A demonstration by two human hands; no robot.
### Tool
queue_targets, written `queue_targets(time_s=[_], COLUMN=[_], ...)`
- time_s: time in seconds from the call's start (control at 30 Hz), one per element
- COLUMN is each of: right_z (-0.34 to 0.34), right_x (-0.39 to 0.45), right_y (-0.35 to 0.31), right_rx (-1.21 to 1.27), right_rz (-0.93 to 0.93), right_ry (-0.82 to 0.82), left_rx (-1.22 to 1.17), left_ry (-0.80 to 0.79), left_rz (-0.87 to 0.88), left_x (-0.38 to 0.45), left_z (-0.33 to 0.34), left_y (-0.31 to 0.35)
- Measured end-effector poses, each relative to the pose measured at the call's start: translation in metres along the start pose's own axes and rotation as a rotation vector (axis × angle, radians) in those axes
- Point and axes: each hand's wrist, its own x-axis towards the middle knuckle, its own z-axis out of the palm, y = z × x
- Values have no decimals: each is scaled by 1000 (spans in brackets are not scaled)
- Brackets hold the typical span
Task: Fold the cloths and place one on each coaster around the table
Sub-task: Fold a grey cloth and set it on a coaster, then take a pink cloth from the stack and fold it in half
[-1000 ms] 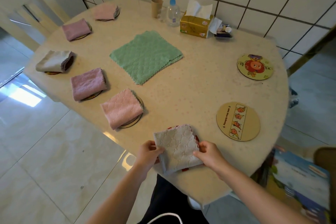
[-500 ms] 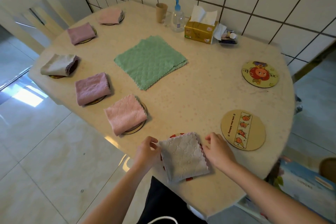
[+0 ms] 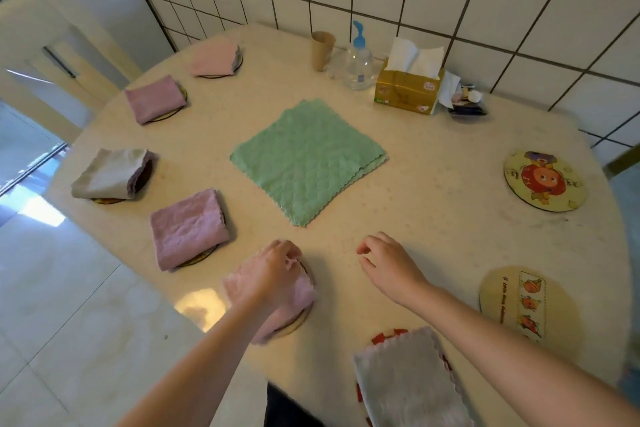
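Note:
A folded grey cloth lies on a red coaster at the table's near edge, and neither hand touches it. My left hand is over the folded pink cloth on its coaster, fingers loosely bent; whether it touches the cloth is unclear. My right hand hovers above bare table, fingers relaxed and holding nothing. Unfolded green cloths lie stacked in the middle. Two coasters at the right carry nothing: the far one and the near one.
Along the left edge, folded cloths sit on coasters: mauve, grey, mauve and pink. A paper cup, pump bottle and tissue box stand by the tiled wall. A chair is at the left.
Both hands have let go of the grey cloth and moved forward: the left over the pink cloth, the right over bare table. The view has shifted toward the table.

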Motion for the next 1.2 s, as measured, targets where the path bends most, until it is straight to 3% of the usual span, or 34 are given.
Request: queue_targets(time_s=[0.1, 0.23, 0.47, 0.57, 0.7, 0.97, 1.2], right_z=[18, 46, 73, 73, 70, 32, -12], right_x=[48, 92, 125, 130, 134, 152, 176], right_y=[-31, -58, -72, -74, -73, -94, -112], right_rx=[4, -88, -314, -323, -344, 132, 381], right_rz=[-10, -29, 12, 26, 7, 99, 93], right_ry=[19, -3, 13, 36, 40, 171, 310], left_rx=[-73, 72, 263, 359, 343, 409, 161], left_ry=[-129, -100, -278, -377, -373, -265, -152], left_rz=[129, 328, 661, 652, 641, 608, 417], left_x=[52, 106, 174, 186, 190, 196, 248], left_z=[-11, -26, -31, -33, -34, -37, -48], left_y=[-26, -54, -82, -84, -82, -57, -50])
